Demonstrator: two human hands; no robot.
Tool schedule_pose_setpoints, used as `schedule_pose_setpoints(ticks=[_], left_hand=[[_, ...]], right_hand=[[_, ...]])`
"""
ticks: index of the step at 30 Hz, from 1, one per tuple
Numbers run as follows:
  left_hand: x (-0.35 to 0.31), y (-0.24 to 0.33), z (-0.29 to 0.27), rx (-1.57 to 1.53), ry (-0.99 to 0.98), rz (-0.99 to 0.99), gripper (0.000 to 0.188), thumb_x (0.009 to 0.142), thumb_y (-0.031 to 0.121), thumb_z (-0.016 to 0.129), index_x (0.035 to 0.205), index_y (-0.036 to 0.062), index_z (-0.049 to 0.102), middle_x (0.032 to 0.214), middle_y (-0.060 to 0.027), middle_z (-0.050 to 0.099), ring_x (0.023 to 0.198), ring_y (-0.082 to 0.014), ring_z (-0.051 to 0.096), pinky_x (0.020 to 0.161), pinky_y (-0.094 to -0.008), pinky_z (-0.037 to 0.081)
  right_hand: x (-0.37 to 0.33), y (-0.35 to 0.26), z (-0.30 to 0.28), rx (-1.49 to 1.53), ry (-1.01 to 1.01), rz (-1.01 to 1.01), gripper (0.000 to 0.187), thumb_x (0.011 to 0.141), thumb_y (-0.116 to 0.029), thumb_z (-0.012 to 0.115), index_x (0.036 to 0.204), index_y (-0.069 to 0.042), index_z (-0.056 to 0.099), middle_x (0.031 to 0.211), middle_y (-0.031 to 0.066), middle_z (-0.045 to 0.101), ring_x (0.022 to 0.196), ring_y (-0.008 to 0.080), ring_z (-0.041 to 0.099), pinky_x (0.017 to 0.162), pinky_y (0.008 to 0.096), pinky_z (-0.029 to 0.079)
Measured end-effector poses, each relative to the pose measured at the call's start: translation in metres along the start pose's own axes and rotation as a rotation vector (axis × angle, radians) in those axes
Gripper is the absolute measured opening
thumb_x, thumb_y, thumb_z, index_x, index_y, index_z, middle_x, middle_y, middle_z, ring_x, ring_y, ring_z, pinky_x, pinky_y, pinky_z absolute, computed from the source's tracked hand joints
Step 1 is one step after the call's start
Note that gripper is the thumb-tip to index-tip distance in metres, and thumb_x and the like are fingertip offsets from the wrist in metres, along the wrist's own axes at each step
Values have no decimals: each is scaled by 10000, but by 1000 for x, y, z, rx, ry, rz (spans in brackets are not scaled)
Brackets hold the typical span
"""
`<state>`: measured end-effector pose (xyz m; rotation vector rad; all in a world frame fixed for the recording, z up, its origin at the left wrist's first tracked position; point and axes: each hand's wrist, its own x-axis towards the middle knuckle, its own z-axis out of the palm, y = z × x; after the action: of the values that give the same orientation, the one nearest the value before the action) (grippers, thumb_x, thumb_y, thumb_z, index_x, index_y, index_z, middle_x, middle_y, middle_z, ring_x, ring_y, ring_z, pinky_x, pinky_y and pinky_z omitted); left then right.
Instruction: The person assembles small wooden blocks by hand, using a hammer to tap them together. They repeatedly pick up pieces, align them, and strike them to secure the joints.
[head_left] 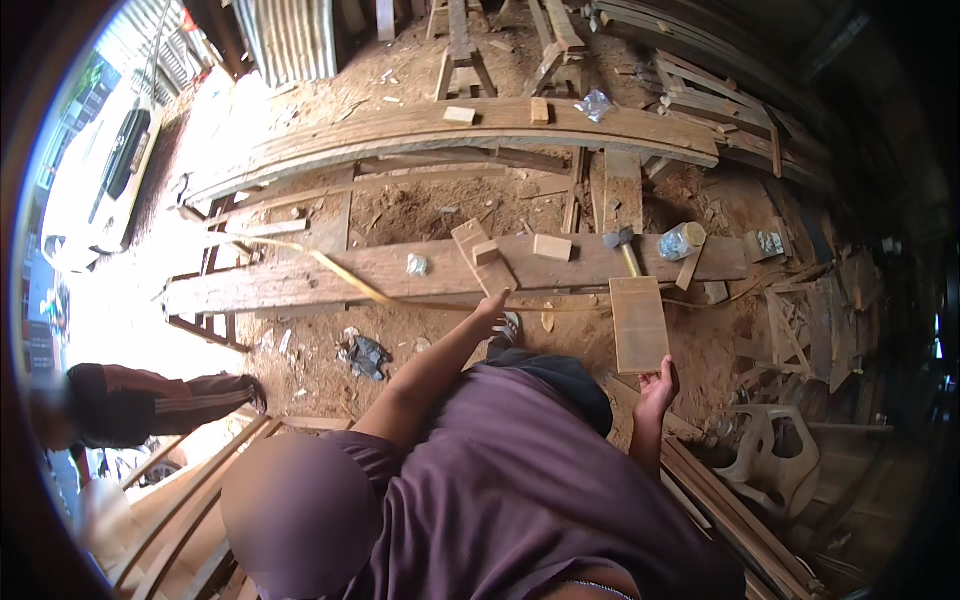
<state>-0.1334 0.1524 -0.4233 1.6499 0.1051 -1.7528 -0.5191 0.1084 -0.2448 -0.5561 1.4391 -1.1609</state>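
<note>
My right hand is closed on the near edge of a flat rectangular wooden board, held up in front of the bench plank. My left hand is at the near end of a narrower wooden piece, its fingers closed about that end. This piece lies slantwise across the plank, with a small wooden block on top. Another block rests just to the right. A hammer lies beyond the held board, its handle partly hidden by it.
A lidded clear jar and a small plastic packet are on the near bench plank. A second long plank bench stands beyond, bearing blocks. A plastic chair is at right; another person is at left.
</note>
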Motion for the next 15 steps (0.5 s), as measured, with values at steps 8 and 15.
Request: schedule_pose_setpoints(ticks=[8, 15], left_hand=[[26, 21, -11, 59, 280, -215, 781, 995, 663, 621, 1445, 26, 579, 1311, -235, 697, 1105, -437, 700, 879, -563, 603], [5, 65, -12, -166, 183, 13, 470, 1061, 427, 664, 1371, 73, 663, 1239, -183, 727, 927, -343, 762, 720, -473, 630]], right_hand=[[38, -19, 28, -59, 170, -35, 305, 1037, -406, 706, 1112, -113, 668, 955, 18, 650, 808, 154, 602, 734, 342, 492], [46, -43, 46, -185, 194, -65, 293, 1069, -376, 634, 1101, -87, 672, 1010, 33, 669, 916, 172, 625, 792, 359, 489]])
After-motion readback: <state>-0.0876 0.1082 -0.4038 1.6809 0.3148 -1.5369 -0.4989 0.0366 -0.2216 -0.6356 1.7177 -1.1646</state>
